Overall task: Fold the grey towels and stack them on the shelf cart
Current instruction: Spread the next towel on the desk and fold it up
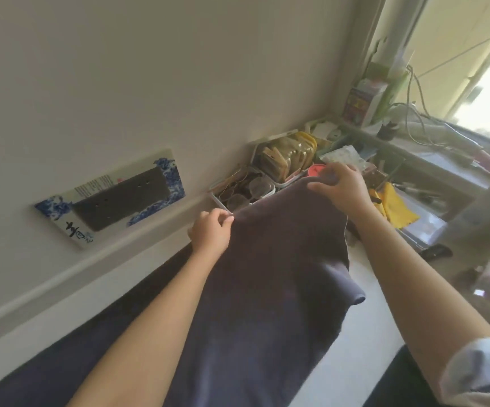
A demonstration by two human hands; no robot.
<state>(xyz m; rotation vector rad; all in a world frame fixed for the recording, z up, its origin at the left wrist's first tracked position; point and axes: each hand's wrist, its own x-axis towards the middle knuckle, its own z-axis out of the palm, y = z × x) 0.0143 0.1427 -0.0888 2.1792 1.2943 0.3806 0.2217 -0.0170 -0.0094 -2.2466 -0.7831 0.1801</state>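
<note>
The grey towel [279, 259] is held up in front of me by its top edge, and the rest of it hangs down and spreads toward the bottom of the view, over a white surface [364, 333]. My left hand [210, 232] pinches the left part of the top edge — the fingers are curled tight and the thumb presses the cloth against them. My right hand [342, 188] grips the right part of the same edge, higher and farther away, with the fingers bent over the fold; the fingertips there are blurred, so I cannot say exactly how they lie. On the right side the towel has a rolled or doubled part [352, 292], but its shape is hard to read. The lower end of the towel is cut off by the frame.

Behind the towel, against the wall [149, 83], I see clear plastic containers [270, 171] with brown and yellow things inside — what they are I cannot tell. A red lid or cup [315, 170] is partly hidden by my right hand. A blue and white box [111, 201] leans on the wall to the left. At the right stands a cluttered shelf [431, 160] with cables [417, 107], under a bright window [472, 54]. A yellow cloth [393, 207] lies just beside my right wrist.
</note>
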